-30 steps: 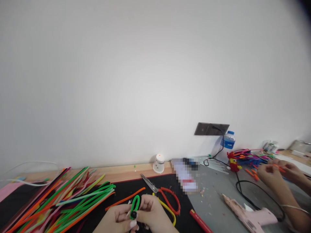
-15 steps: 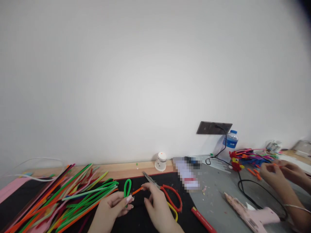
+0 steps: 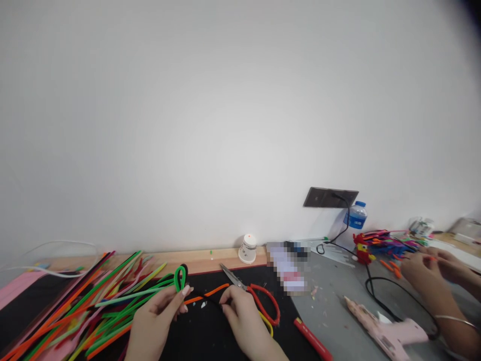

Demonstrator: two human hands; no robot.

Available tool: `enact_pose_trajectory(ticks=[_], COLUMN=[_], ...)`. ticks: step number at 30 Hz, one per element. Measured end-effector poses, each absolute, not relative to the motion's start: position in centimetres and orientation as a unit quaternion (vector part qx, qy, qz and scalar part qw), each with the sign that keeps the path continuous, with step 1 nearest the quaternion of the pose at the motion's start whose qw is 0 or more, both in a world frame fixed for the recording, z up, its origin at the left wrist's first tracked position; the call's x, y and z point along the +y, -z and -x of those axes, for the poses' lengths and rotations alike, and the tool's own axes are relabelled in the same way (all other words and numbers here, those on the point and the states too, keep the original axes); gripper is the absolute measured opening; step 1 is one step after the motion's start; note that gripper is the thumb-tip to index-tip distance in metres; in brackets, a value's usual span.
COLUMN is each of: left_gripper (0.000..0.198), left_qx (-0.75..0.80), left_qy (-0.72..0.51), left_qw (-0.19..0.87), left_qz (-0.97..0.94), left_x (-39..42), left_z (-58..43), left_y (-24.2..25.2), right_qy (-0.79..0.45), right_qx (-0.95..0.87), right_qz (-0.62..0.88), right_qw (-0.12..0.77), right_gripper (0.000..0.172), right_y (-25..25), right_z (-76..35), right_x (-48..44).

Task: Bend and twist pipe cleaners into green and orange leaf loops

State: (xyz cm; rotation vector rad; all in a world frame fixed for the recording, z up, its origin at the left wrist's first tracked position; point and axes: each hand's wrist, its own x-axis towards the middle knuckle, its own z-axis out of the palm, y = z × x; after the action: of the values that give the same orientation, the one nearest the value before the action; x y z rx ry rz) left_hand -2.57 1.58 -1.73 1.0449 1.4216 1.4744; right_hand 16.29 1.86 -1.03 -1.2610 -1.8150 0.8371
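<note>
My left hand [image 3: 156,317] is closed in a pinch on a green pipe cleaner [image 3: 180,278] bent into an upright loop. An orange pipe cleaner [image 3: 206,294] sticks out to the right from those same fingers, its far end loose. A black pipe cleaner [image 3: 205,296], faint against the dark mat, bows across to my right hand [image 3: 240,313], whose thumb and forefinger pinch it. Just behind the right hand lie scissors [image 3: 268,305] with red handles, blades pointing to the back left.
Loose pipe cleaners [image 3: 82,306] spread over the left side. A paper cup [image 3: 247,249] stands upside down by the wall. To the right are a red utility-knife-like tool [image 3: 312,339], a pink glue gun [image 3: 391,333] with its cord, and a co-worker's hands [image 3: 424,268].
My left hand has shifted left with the green loop. The orange pipe cleaner has left my right fingers, which now pinch the black one. More of the orange strand shows.
</note>
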Motion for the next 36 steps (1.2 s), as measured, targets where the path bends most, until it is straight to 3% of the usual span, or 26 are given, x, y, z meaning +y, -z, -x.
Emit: enact_pose_trajectory(ticks=[5, 10, 21, 27, 34, 36], left_gripper=[0.039, 0.036, 0.033, 0.020, 0.020, 0.023], left_qx=[0.564, 0.579, 0.628, 0.623, 0.528, 0.519], left_qy=[-0.578, -0.572, -0.544, -0.471, -0.384, -0.374], left_qw=[0.404, 0.403, 0.325, 0.207, 0.193, 0.197], left_qz=[-0.430, -0.419, -0.451, -0.589, -0.733, -0.743], left_x=[1.7, 1.8, 1.9, 2.2, 1.2, 0.9], left_z=[2.8, 3.0, 4.0, 4.4, 3.2, 2.9], left_y=[2.1, 2.0, 1.8, 3.6, 3.3, 3.0], right_qy=[-0.590, -0.713, -0.742, -0.770, -0.776, -0.773], right_qx=[-0.540, -0.447, -0.425, -0.411, -0.394, -0.392], right_qz=[0.446, 0.348, 0.360, 0.318, 0.218, 0.206], right_qw=[0.401, 0.413, 0.372, 0.371, 0.441, 0.455], right_gripper=[0.016, 0.023, 0.025, 0.028, 0.018, 0.022], right_y=[0.8, -0.4, -0.3, 0.6, 0.1, -0.2], right_z=[-16.6, -16.7, -15.6, -15.1, -15.1, -15.3], right_x=[2.7, 2.2, 1.4, 1.3, 1.1, 1.0])
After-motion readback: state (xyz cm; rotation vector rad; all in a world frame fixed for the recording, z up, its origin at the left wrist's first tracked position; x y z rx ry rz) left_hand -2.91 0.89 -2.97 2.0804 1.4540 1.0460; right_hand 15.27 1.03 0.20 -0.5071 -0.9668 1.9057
